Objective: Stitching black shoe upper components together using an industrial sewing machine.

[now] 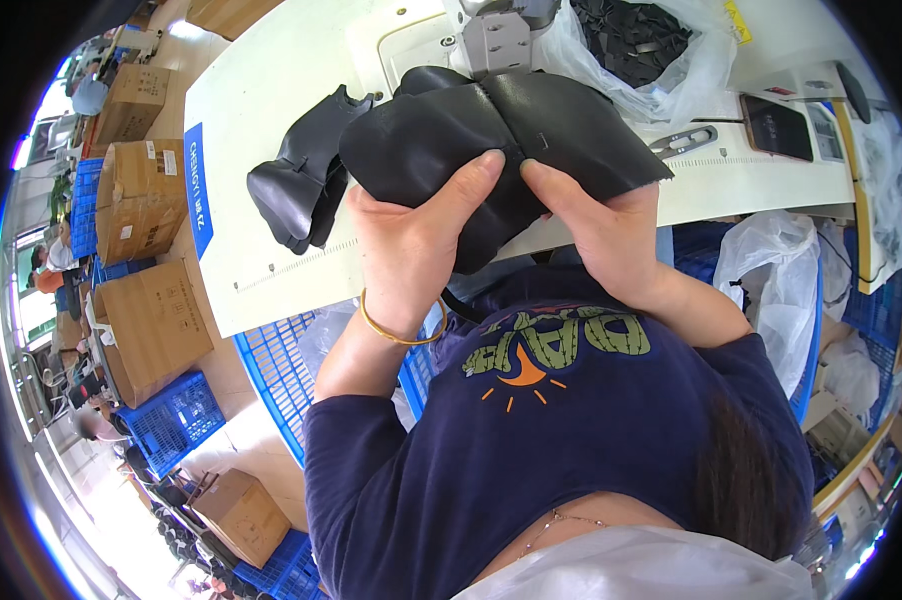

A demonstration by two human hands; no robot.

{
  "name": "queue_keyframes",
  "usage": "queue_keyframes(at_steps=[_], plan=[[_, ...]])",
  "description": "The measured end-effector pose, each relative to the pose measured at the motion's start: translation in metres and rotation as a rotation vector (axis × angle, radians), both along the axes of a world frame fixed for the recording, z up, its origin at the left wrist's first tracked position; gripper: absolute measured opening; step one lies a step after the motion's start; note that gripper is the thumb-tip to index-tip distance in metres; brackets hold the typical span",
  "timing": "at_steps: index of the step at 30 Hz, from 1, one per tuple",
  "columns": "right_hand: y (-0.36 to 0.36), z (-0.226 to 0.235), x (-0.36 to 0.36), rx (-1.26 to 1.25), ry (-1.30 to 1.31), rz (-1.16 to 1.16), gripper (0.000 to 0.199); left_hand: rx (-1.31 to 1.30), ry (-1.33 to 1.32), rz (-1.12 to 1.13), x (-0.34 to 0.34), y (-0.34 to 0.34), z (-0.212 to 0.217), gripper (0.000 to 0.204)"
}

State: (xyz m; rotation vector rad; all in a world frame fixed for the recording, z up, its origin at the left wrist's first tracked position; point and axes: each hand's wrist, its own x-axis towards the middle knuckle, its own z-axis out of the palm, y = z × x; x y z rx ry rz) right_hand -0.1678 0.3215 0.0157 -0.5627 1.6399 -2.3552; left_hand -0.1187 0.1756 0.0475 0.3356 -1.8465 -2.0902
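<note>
Between my two hands is a black leather piece (571,115) with a seam down its middle, held up over the front of the sewing table. My left hand (411,225) grips its lower left side, thumb pressed on top near the seam. On the other side of the seam my right hand (606,220) pinches it the same way, fingers hidden beneath. Behind the piece stands the grey sewing machine head (498,42); whether they touch I cannot tell. Left of my left hand lies a stack of black leather pieces (296,180).
Thread snips (686,142) and a dark phone (777,127) lie on the table's right. A clear plastic bag (706,75) of black scraps stands behind. Below the edge is a blue basket (276,375). Cardboard boxes (156,325) line the floor at left.
</note>
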Motion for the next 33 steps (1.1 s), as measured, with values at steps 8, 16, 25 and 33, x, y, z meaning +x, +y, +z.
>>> queue_keyframes(at_steps=[8, 16, 25, 33], plan=[[-0.004, 0.001, -0.004, 0.028, 0.073, -0.042, 0.015, 0.028, -0.005, 0.023, 0.0, 0.0, -0.002, 0.026], [-0.003, 0.007, -0.004, 0.046, 0.004, -0.047, 0.013, 0.044, 0.049, 0.005, -0.002, 0.002, 0.0, 0.025], [0.0, 0.004, -0.004, 0.106, 0.116, -0.065, 0.012, 0.066, 0.014, -0.03, 0.0, 0.0, 0.0, 0.021], [-0.003, 0.005, -0.005, 0.041, 0.122, -0.062, 0.014, 0.091, -0.019, -0.017, -0.003, -0.001, 0.004, 0.026]])
